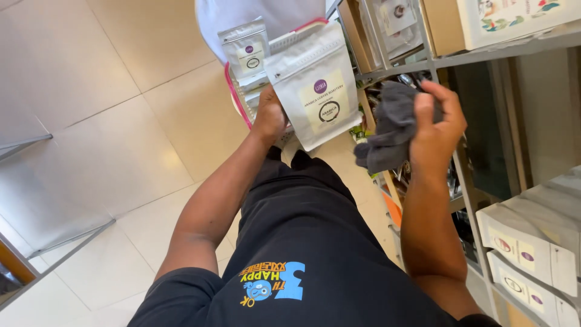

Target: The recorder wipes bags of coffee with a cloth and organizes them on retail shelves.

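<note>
Left hand (pixel 269 115) grips a white pouch (pixel 315 85) at its lower left corner, fingers hidden behind it, held above the basket (pixel 233 91). Right hand (pixel 439 130) has fingers clamped on a grey cloth (pixel 387 130), just right of the pouch, near the shelf (pixel 484 51). More pouches (pixel 532 254) lie near right.

Metal shelf (pixel 484 56), white pouches (pixel 532 254), boxes (pixel 514 18)
</note>
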